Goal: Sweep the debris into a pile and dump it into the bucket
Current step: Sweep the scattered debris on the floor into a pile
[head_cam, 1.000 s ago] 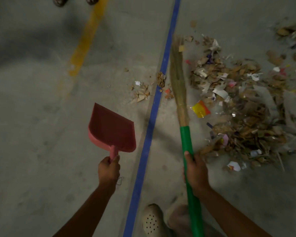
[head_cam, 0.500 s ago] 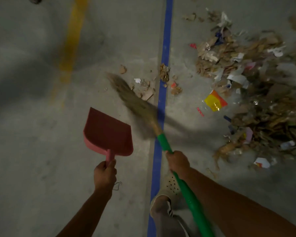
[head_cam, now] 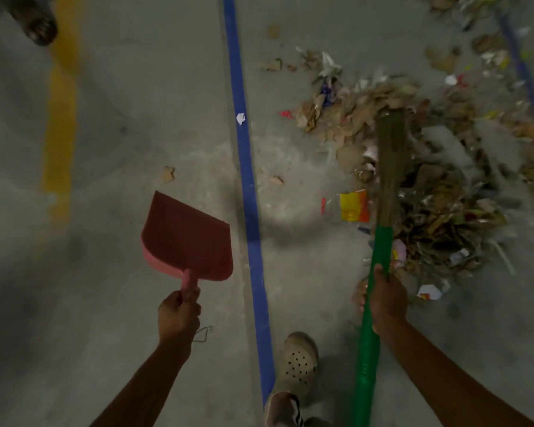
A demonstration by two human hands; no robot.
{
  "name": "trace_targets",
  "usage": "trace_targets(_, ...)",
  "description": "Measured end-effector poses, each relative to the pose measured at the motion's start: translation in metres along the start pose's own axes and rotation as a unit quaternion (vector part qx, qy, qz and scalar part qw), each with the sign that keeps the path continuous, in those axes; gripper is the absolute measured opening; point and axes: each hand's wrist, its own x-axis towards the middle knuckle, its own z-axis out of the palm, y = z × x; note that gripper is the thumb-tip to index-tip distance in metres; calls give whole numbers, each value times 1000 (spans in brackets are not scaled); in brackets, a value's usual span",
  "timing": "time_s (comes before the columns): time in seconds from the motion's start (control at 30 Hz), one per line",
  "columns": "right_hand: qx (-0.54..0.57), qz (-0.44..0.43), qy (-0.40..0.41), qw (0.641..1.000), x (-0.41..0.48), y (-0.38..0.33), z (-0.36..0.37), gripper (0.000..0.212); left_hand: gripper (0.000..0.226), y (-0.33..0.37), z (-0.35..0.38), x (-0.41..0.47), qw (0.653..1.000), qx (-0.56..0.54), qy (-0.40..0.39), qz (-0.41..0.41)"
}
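On the floor, right of the blue line (head_cam: 247, 180): debris pile (head_cam: 444, 204) of torn brown cardboard, paper scraps and clear film, spread from mid-frame to the right edge.
Readable writing: a yellow-and-red wrapper (head_cam: 353, 206) at the pile's near-left edge carries print, but it is too blurred to read.
Broom (head_cam: 383, 238): green handle, straw-coloured bristles. Its long axis runs from the bottom of the frame almost straight away from the person, leaning slightly right. The bristle end points away and lies over the left part of the pile, just right of the wrapper.
Right hand (head_cam: 386, 300): wrapped round the green handle, thumb lying up along it.
Dustpan (head_cam: 188, 238): red, left of the blue line, well apart from the pile. Its mouth points away and a little left, its handle back toward the person (whether it touches the floor, I cannot tell).
Left hand (head_cam: 179, 315): closed round the dustpan handle, with a thin wire loop (head_cam: 202, 334) beside the wrist.
Strays: a white scrap (head_cam: 240, 118) on the blue line and a cardboard bit (head_cam: 168, 174) left of it.
Floor marks: yellow line (head_cam: 59, 134) far left, roughly parallel to the blue one.
Feet: a beige perforated shoe (head_cam: 299, 362) between the two arms, just right of the blue line.
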Motion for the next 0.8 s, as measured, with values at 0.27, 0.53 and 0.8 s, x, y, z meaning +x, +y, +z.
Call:
trace_targets(0.27,6,-42,-54,998,-66,-36,9,45,21,31,-7,11,1000,-3,3,16)
trace_targets(0.53,-94,-74,-220,968,-159,-21,76,37,27,-18,-62,24,999,9,38,-22)
trace_targets(0.8,-345,-151,-314,872,-239,25,182,35,24,-69,-163,61,994,-33,60,-88)
